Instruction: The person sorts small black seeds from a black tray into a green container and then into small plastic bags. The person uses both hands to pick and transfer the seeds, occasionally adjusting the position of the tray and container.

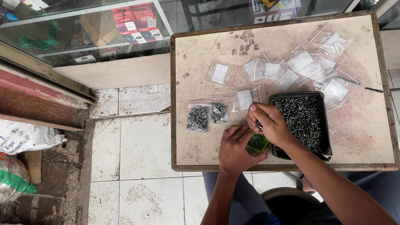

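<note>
In the head view, a small green container (257, 143) was held by the left hand (234, 150) near the front edge of the wooden tabletop (368, 128), the fingers curled and clamped about its side. The container, filled with small dark screws, was seen just at nine o'clock of a black tray (318, 104), touching or almost touching its rim. The tray was heaped with the same screws (301, 119). The right hand (269, 123) was held above the container and the tray's left rim, its fingers (256, 111) pinched together; whether a screw was caught between them could not be told. At ten o'clock of the hands, two clear bags of screws (206, 116) were laid flat. At twelve to one o'clock, many empty clear bags (300, 67) were scattered. Beyond the tabletop, a glass cabinet (183, 8) with bottles was seen.
</note>
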